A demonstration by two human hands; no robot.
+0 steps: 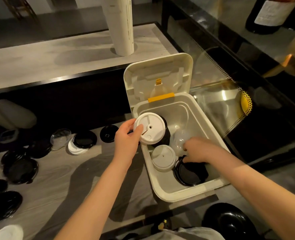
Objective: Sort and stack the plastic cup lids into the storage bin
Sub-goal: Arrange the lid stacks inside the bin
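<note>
My left hand point(126, 137) holds a large white lid point(151, 128) by its edge, over the left rim of the cream storage bin point(202, 118). Inside the bin my right hand point(197, 149) reaches down and pinches a clear dome lid point(178, 141). Under the held lid a black stack point(164, 135) stands in the bin. A stack of smaller white lids point(163, 157) sits at the bin's near left, and a stack of black lids point(189, 173) lies just below my right hand.
The bin's lid point(158, 73) stands open at the back. On the grey surface to the left lie several loose lids: black point(84, 139), clear point(60, 138), white point(74, 149). A white pipe point(120, 25) stands behind. A glass case edge point(229, 80) runs along the right.
</note>
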